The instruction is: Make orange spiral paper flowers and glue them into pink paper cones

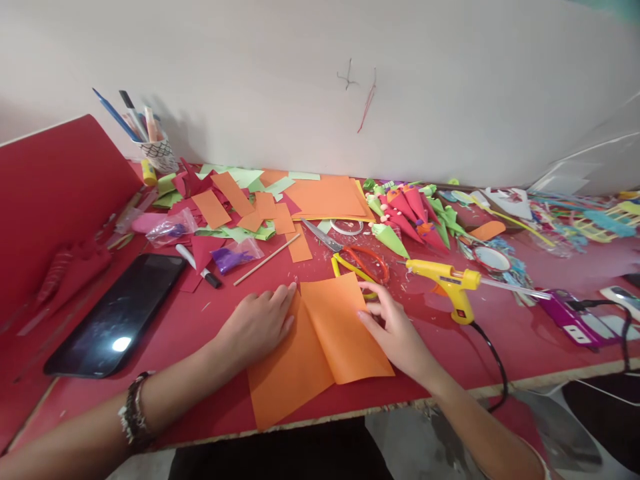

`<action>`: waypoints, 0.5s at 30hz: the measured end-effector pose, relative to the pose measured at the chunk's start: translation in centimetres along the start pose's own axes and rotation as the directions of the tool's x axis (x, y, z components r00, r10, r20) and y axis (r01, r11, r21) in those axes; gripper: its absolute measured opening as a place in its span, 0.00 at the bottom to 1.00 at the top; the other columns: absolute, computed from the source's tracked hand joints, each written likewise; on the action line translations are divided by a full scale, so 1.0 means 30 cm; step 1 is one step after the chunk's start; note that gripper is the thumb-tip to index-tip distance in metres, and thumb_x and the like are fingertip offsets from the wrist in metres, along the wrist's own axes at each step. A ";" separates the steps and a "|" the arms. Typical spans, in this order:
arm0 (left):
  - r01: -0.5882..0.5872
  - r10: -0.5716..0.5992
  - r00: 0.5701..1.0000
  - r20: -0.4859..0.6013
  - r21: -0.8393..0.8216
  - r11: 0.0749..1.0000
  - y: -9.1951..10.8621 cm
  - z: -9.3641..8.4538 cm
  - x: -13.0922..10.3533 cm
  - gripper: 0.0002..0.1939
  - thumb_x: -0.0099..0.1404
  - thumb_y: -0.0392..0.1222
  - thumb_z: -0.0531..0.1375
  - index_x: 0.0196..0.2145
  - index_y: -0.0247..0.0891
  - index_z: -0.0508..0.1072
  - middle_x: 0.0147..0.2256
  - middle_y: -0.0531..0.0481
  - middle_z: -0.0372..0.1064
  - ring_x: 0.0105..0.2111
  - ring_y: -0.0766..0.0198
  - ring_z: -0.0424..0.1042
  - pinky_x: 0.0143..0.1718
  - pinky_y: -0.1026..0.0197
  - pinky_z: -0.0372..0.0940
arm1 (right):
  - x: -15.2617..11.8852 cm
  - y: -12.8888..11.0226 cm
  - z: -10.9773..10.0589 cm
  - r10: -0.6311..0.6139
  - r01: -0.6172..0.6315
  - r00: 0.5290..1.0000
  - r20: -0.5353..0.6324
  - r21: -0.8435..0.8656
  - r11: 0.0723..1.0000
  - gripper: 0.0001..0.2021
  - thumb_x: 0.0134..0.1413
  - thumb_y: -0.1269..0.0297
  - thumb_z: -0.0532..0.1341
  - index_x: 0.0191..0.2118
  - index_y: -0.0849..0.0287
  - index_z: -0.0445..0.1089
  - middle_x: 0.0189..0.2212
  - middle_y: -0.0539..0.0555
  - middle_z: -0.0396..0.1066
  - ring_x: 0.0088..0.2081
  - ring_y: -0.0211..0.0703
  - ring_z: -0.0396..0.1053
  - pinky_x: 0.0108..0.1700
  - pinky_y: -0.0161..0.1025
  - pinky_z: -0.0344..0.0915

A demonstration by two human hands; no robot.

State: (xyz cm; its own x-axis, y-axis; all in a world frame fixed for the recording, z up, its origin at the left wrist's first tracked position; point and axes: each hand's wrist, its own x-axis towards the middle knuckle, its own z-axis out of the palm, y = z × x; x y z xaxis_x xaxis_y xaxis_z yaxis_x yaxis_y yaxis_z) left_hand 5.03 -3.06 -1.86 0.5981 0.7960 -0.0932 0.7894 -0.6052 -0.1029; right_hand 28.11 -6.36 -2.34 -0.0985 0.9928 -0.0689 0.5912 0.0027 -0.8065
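An orange sheet of paper lies on the red table in front of me, creased, with its right half raised at an angle. My left hand rests on the sheet's left part, palm down, its fingers lying flat near the top edge. At the raised right edge, my right hand holds the paper between thumb and fingers. Just beyond the sheet are scissors with red handles and a tool with yellow handles.
A yellow glue gun with a black cord lies to the right. A phone lies at the left. Paper scraps, a wooden stick and red and green paper cones spread along the back.
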 end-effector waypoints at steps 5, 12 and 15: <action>0.008 -0.009 1.000 0.014 0.066 0.998 0.003 0.007 0.000 0.24 0.64 0.41 0.45 0.56 0.28 0.55 0.43 0.40 0.65 0.32 0.58 0.69 0.29 0.58 0.62 | -0.013 0.040 -0.003 -0.004 0.003 0.999 -0.050 -0.009 1.000 0.17 0.54 0.63 0.51 0.51 0.54 0.53 0.26 0.50 0.70 0.35 0.44 0.69 0.43 0.45 0.61; -0.012 0.012 1.000 0.004 0.053 0.999 -0.004 0.012 -0.002 0.24 0.65 0.42 0.44 0.56 0.29 0.55 0.45 0.40 0.65 0.33 0.58 0.69 0.31 0.57 0.62 | -0.049 0.093 -0.033 0.005 -0.016 0.990 -0.138 -0.081 0.997 0.18 0.55 0.60 0.50 0.52 0.54 0.54 0.23 0.49 0.68 0.31 0.44 0.69 0.37 0.41 0.64; -0.014 0.014 1.000 0.008 0.056 0.998 -0.005 0.013 0.001 0.24 0.65 0.42 0.44 0.56 0.28 0.55 0.44 0.40 0.65 0.32 0.58 0.69 0.30 0.57 0.62 | -0.065 0.097 -0.044 -0.004 -0.017 0.987 -0.161 -0.128 0.992 0.18 0.55 0.60 0.50 0.51 0.55 0.54 0.22 0.49 0.67 0.30 0.43 0.68 0.37 0.41 0.64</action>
State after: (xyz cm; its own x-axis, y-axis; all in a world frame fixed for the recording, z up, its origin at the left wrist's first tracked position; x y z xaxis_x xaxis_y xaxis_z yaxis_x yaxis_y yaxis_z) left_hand 4.88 -2.97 -2.23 0.6079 0.7874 -0.1022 0.7718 -0.6162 -0.1566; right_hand 31.08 -8.14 -3.79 0.0294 0.9991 0.0295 0.6903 0.0010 -0.7235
